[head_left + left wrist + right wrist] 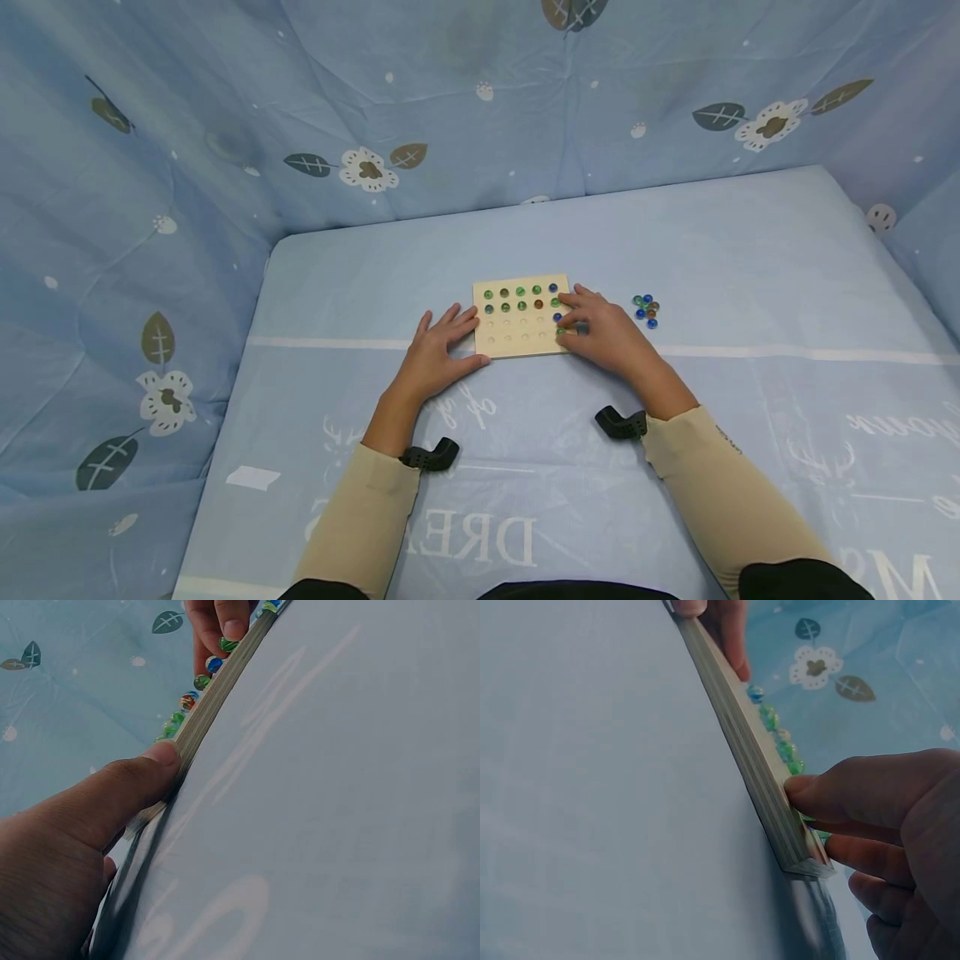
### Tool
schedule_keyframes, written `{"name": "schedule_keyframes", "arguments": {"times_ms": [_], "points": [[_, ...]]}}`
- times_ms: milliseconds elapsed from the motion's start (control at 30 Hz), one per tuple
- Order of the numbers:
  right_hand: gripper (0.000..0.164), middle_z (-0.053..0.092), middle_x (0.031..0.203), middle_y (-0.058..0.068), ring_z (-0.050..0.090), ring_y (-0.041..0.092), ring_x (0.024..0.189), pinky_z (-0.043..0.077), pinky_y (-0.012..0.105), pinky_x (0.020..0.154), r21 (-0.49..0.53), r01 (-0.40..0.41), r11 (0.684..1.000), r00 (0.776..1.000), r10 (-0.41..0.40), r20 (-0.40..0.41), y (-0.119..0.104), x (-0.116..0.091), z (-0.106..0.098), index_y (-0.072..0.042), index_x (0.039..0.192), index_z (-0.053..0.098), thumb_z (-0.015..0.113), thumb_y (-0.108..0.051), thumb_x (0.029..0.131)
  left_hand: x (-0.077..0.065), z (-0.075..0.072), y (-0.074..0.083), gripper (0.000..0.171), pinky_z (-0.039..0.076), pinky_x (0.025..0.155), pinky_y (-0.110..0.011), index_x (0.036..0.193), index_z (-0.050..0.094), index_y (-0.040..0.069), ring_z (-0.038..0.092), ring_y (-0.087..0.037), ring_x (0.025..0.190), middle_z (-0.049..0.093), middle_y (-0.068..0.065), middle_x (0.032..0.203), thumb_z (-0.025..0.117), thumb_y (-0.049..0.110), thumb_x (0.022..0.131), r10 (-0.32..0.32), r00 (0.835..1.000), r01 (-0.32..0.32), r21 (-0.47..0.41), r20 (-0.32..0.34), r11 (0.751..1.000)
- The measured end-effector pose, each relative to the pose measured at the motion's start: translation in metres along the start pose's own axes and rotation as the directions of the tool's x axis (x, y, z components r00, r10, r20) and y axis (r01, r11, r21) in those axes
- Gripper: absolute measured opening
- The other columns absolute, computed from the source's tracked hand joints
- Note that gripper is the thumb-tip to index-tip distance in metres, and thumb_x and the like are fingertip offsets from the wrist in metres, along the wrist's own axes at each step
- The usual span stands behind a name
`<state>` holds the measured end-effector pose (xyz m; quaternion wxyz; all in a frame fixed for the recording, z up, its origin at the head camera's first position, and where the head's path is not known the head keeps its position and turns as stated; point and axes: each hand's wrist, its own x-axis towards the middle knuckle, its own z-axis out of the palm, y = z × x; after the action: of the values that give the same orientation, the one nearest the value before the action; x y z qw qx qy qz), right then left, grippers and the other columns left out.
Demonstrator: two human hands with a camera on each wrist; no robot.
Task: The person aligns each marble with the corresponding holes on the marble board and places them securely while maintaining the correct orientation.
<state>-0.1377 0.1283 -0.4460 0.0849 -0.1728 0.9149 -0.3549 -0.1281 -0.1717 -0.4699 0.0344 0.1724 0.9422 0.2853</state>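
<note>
Beige sleeves [738, 500] frame a pale wooden board [516, 348] lying flat mid-bench [600, 250], its long axis running left to right, right end slightly farther. Marbles [521, 292] fill its two far rows; a blue marble [557, 317] sits in the right-hand column. The right hand's fingers [603, 329] pinch a green marble [229, 645] at the near right corner; the left hand [438, 354] lies outstretched against the left end. Loose marbles [651, 313] cluster rightward. Nearer, mirrored lettering [480, 533] reads "DRE".

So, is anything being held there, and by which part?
The left hand braces the pale wooden rectangular board at its near-left corner; whether the right hand grips a green glass marble cannot be told.
</note>
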Motion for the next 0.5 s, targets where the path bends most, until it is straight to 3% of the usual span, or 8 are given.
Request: {"name": "schedule_keyframes", "arguments": {"times_ms": [500], "points": [[0.024,0.046,0.152,0.011,0.02,0.032,0.151,0.026,0.058,0.118,0.031,0.003,1.0,1.0,-0.003,0.006,0.0028,-0.0005,-0.0013,-0.006,0.105,0.076,0.076,-0.02,0.086,-0.0006,-0.0008,0.0,0.072,0.005,0.124,-0.051,0.143,0.054,0.019,0.029,-0.019,0.148,0.044,0.006,0.153,0.08,0.044,0.081,0.015,1.0,-0.015,0.005,0.004,1.0]]}}
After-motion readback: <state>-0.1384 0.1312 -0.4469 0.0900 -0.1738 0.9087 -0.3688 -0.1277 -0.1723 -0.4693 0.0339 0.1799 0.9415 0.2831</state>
